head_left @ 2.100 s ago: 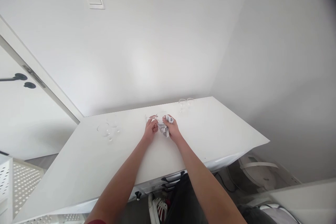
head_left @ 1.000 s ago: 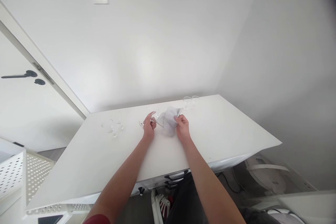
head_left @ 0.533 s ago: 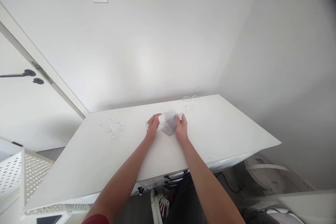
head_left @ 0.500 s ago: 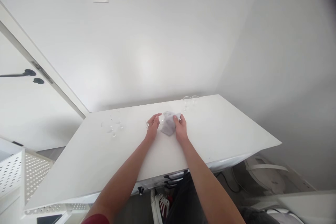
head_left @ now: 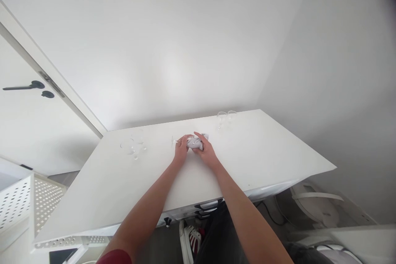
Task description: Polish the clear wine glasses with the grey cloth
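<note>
Over the white counter [head_left: 262, 165], the right hand [head_left: 205, 151] clasps a bunched grey cloth [head_left: 194, 143] just beside the left hand [head_left: 182, 147], which grips a clear stemmed glass [head_left: 173, 141], apparently partly buried in the cloth. Wiping well calls for gentle, even pressure without twisting.

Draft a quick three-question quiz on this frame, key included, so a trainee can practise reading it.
1. Multiple choice: what is in the right hand's grip?
A) a spoon
B) a pale gray cloth
C) a bottle

2. True or false: the left hand is nearer than the right hand to the foot of the held stemmed glass.

3. Fill in the number: besides the held stemmed glass, ____ other glasses stand on the white tabletop.

Key: 1. B. 2. True. 3. Four, two on each side of the hands.
</note>
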A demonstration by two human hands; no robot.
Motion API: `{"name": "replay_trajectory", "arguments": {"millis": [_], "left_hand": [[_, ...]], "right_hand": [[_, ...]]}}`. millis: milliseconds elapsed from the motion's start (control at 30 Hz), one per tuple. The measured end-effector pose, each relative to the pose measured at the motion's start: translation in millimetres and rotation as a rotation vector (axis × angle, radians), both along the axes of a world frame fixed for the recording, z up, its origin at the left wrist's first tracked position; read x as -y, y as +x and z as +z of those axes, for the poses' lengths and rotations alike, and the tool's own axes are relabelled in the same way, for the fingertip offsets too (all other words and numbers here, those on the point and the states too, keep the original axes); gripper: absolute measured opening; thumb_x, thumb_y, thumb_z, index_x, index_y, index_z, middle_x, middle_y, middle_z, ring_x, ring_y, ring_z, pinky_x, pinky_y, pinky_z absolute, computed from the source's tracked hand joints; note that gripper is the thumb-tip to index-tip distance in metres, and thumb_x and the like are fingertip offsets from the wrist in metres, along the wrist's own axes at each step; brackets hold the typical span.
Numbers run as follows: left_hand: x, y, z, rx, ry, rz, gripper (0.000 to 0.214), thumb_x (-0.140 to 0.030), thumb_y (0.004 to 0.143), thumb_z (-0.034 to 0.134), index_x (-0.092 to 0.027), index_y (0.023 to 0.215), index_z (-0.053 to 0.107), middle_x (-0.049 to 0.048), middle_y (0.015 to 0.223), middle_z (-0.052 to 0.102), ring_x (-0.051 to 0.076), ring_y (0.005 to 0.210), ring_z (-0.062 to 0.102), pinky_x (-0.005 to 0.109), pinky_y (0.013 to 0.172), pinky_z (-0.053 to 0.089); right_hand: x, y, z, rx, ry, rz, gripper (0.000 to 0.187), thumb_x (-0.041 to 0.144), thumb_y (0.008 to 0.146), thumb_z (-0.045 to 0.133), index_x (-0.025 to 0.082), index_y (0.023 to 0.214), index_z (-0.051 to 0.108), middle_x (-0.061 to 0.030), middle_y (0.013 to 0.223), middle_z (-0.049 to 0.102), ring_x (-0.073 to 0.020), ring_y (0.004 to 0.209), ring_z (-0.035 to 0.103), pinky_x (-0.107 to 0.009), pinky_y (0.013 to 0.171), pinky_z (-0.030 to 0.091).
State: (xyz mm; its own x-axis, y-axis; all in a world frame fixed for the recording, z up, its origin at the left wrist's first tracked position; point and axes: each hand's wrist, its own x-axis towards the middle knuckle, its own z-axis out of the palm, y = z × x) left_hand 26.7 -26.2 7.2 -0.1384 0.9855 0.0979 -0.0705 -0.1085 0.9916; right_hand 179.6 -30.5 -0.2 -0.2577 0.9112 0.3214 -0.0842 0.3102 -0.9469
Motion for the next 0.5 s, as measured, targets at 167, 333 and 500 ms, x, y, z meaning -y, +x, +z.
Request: {"name": "replay_trajectory", "arguments": {"millis": [167, 333, 500], "left_hand": [[-3.2, 3.0, -0.3, 0.047, -0.021, 0.020, 0.053, -0.063, 0.091, 0.055, -0.016, 0.100, 0.077, 0.0019, 0.072, 0.055, 0.010, 0.059, 0.040, 0.023, 0.052, 0.029], [1.6, -0.2, 4.8, -0.037, 0.033, -0.059, 0.052, -0.062, 0.093, 0.053, -0.017, 0.106, 0.076, -0.0012, 0.064, 0.045, 0.010, 0.056, 0.033, 0.023, 0.052, 0.026], [3.4, -4.3, 5.7, -0.103, 0.055, -0.083, 0.048, -0.055, 0.095, 0.051, -0.016, 0.106, 0.077, 0.0021, 0.069, 0.052, 0.011, 0.059, 0.036, 0.025, 0.053, 0.028]], "right_hand": [[-5.9, 4.2, -2.0, -0.239, -0.065, -0.006, 0.062, 0.029, 0.076, 0.078, 0.027, 0.135, 0.058, -0.0059, 0.120, 0.065, -0.0258, 0.108, 0.061, -0.040, 0.098, 0.049], [0.9, 6.1, 1.2, -0.256, -0.055, -0.007, 0.082, 0.028, 0.080, 0.071, 0.033, 0.154, 0.035, -0.0051, 0.131, 0.059, -0.0242, 0.114, 0.059, -0.040, 0.100, 0.048], [4.2, 6.2, 4.6, -0.122, -0.076, 0.131, 0.076, 0.018, 0.074, 0.066, 0.031, 0.147, 0.048, -0.0038, 0.120, 0.062, -0.0219, 0.099, 0.060, -0.035, 0.087, 0.050]]}}
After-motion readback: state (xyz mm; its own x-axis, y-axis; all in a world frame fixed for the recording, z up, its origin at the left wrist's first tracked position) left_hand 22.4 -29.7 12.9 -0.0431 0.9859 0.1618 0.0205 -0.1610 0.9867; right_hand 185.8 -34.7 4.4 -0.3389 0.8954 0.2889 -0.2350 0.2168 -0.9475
